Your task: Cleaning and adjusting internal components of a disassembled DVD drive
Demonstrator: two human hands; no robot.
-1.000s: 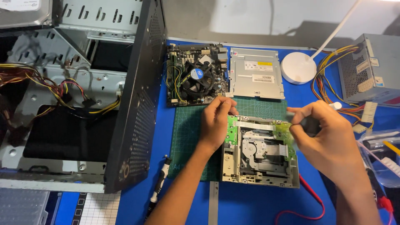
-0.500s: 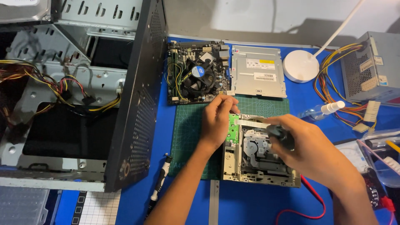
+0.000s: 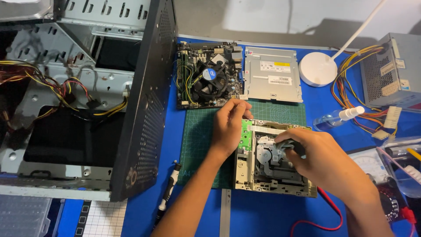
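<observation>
Drive sitting opened on the green mat, left hand pressing flat on its green board, steadying it, right hand closing round a dark tool over the mechanism, probably loosening something, needing a steady, light touch next

**Both hands on the opened optical drive**

Your left hand rests on the top left corner of the opened optical drive, fingers curled over its green circuit board. Your right hand lies across the drive's mechanism, pinching a dark tool handle. The drive sits on a green cutting mat. Behind it lie a motherboard with a fan and a closed silver drive. The open computer case stands at your left.
</observation>
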